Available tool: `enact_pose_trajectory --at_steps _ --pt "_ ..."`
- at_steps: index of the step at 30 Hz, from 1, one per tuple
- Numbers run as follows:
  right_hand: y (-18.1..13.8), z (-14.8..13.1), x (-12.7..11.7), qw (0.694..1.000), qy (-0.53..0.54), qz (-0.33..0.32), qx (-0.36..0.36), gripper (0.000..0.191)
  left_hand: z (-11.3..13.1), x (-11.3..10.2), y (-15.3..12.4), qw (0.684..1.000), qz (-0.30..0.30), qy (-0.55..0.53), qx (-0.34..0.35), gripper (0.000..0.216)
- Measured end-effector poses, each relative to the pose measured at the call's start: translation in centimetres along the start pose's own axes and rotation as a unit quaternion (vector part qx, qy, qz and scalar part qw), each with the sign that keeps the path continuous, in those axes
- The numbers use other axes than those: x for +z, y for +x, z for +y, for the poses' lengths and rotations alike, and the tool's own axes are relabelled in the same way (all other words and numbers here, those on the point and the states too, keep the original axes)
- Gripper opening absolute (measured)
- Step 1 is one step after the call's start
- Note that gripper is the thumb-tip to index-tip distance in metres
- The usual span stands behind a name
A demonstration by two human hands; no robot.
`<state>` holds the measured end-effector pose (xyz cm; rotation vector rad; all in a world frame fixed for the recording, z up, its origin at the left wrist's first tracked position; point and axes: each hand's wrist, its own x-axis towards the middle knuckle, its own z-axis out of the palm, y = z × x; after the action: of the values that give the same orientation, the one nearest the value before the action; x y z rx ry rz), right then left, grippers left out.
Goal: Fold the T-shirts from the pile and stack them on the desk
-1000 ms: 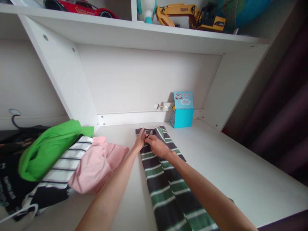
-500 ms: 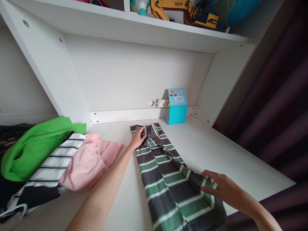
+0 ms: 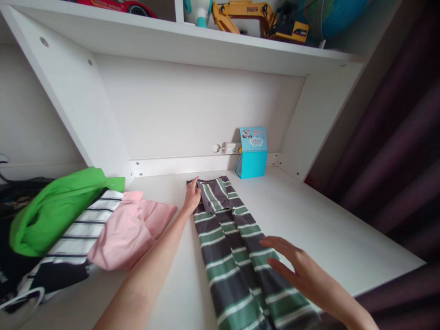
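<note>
A shirt [image 3: 228, 256] with green, dark grey and white stripes lies lengthwise on the white desk, its long sides folded inward towards the middle. At its far end a squarish flap [image 3: 216, 195] lies flat. My left hand [image 3: 193, 197] rests on the far left corner of the shirt, index finger stretched out and nothing visibly gripped. Over the right folded side hovers my right hand [image 3: 292, 263], with thumb and fingers apart. Whether its fingertips touch the cloth I cannot tell. The near end of the shirt runs out of view.
Left on the desk [image 3: 309, 215] lie a pink garment [image 3: 134, 233], a striped white garment [image 3: 82, 229], a green garment [image 3: 58, 211] and a white hanger [image 3: 25, 300]. A blue desk calendar [image 3: 253, 162] stands by a power socket [image 3: 231, 148]. Toys, including a yellow excavator [image 3: 261, 13], fill the shelf above.
The right side of the shirt now lies folded inward, and my right hand has moved left, off the cloth edge. The far-end flap is flatter. My left hand has shifted slightly left.
</note>
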<state>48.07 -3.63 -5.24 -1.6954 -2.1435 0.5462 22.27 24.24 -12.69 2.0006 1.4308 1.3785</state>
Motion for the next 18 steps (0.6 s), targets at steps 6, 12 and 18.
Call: enact_pose_trajectory --at_steps 6,12,18 --pt "1.7 1.8 3.8 0.993 -0.076 -0.086 0.001 0.059 1.1 -0.2 -0.6 0.991 -0.056 0.116 0.038 0.033" --pt "6.4 -0.4 0.4 0.986 -0.091 -0.14 0.002 0.063 1.8 -0.2 -0.9 0.946 -0.191 0.26 -0.01 0.039" --pt "20.4 -1.3 2.2 0.989 -0.132 -0.061 -0.017 0.062 1.6 -0.6 -1.2 0.932 -0.231 0.279 -0.009 0.058"
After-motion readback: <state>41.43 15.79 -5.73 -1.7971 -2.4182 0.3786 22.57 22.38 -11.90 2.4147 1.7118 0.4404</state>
